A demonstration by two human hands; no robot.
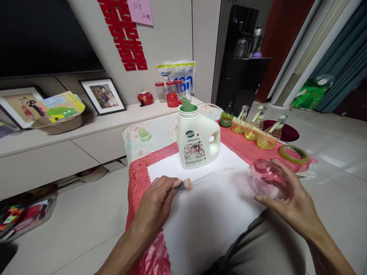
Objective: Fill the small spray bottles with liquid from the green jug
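Observation:
My left hand (160, 198) is closed on a pump head (185, 185) with a dark grey part and a peach collar. Its thin clear tube (213, 173) points right over the white sheet. In my right hand (292, 198) is a clear, pink-tinted bottle (265, 181), its mouth uncovered and facing up. Between and beyond my hands stands a large white jug (197, 141) with a green pouring spout (187, 105) in its neck. A pale green cap (144, 134) lies on the table, left of the jug.
Pump bottles (269, 137) with yellow liquid line the table's right side, beside a dark green pump bottle (227, 117). A tape roll (294, 153) lies at the right edge. White paper (197, 217) covers red plastic (140, 179). Behind, a cabinet (114, 118) holds red-lidded jars (161, 93) and frames.

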